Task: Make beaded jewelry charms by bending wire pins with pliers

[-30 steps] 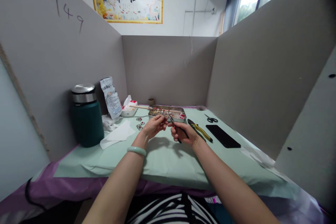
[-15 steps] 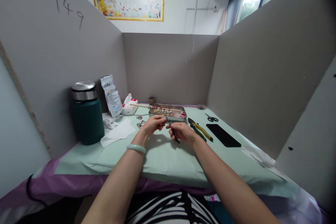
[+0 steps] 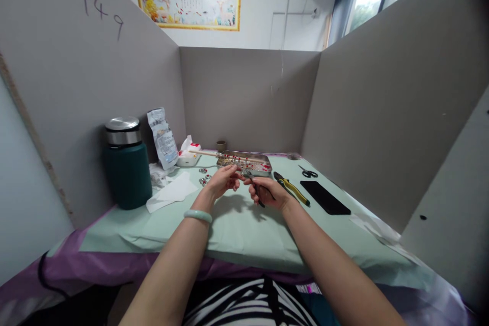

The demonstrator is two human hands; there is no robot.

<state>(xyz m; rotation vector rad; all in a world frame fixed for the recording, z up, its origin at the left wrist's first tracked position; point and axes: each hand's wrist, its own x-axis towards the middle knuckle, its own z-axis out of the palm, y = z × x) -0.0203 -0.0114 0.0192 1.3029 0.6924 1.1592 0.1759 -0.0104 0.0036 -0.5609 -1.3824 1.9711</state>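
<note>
In the head view my right hand (image 3: 272, 193) is wrapped round a pair of small dark-handled pliers (image 3: 248, 175), whose jaws point up and to the left. My left hand (image 3: 224, 182), with a pale green bangle (image 3: 197, 215) on its wrist, is closed in a pinch just left of the jaws. What its fingertips hold is too small to make out. Behind both hands stands a metal tray (image 3: 270, 169) of red and gold beaded pieces. Several small silver-and-red ornaments (image 3: 205, 181) lie left of my left hand.
Yellow-and-green pliers (image 3: 298, 192), scissors (image 3: 308, 173) and a black phone (image 3: 324, 197) lie to the right. A green flask (image 3: 128, 175), silver pouch (image 3: 164, 137), tissue pack (image 3: 188, 157) and white paper (image 3: 171, 193) are at left. Grey partitions (image 3: 248, 97) enclose the table.
My hands have moved slightly apart. The right hand has shifted a little to the right with the pliers, and the left hand's fingers have changed their hold.
</note>
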